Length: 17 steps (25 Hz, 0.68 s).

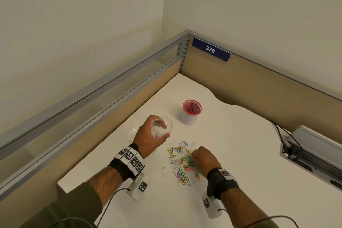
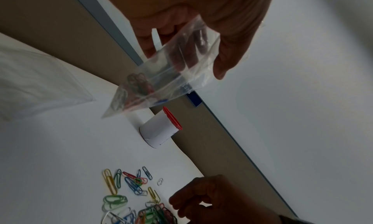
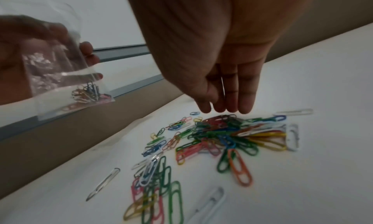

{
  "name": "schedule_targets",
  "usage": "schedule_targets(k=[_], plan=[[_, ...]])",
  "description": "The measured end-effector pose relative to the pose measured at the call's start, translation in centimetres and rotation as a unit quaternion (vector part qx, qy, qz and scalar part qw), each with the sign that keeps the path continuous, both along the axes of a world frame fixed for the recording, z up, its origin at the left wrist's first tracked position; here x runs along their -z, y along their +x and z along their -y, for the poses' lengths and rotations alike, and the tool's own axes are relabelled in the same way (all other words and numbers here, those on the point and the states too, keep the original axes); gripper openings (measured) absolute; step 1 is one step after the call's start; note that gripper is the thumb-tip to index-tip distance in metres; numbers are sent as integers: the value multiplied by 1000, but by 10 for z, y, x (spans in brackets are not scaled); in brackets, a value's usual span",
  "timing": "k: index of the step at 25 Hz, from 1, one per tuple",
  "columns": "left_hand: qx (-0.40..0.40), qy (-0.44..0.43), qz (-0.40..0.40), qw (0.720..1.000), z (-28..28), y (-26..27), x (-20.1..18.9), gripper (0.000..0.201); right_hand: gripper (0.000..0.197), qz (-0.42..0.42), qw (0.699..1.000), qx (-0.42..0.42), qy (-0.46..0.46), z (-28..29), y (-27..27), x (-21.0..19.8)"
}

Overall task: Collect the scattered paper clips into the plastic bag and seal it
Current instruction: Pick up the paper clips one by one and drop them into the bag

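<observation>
My left hand (image 1: 148, 135) grips a clear plastic bag (image 1: 163, 126) above the white desk, its mouth held wide. A few coloured clips lie in the bag's bottom corner (image 2: 137, 85), also visible in the right wrist view (image 3: 86, 91). A heap of coloured paper clips (image 1: 182, 163) is spread on the desk to the right of the bag. My right hand (image 1: 195, 155) hovers over the heap's far side with fingers (image 3: 230, 106) straight, close together and pointing down. Their tips are just at the clips (image 3: 222, 136). Nothing shows between them.
A white cup with a red mesh rim (image 1: 191, 114) stands behind the clips. Another clear bag (image 1: 132, 132) lies flat left of my left hand. Partition walls (image 1: 259, 87) close the desk's far and left sides. A cable tray (image 1: 311, 150) sits at the right edge.
</observation>
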State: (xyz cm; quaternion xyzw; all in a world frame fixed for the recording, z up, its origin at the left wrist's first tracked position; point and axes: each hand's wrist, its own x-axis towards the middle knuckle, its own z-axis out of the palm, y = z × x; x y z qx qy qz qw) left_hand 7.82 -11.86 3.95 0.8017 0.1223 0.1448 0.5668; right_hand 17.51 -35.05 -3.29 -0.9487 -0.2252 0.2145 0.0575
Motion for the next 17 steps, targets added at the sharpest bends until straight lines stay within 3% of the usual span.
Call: schedule_targets(k=[6,12,17], plan=[[3,-4,16,1000,6,0,5,42,60,-45,998,-13,-29,10,-18,-4],[17,-11,23,1000,10,1,3,41,24,43,998,-22,-39,-5,-25,6],[22,-20,22,999,12,4,5,42,19,41,999,22,-21,0,-16,2]])
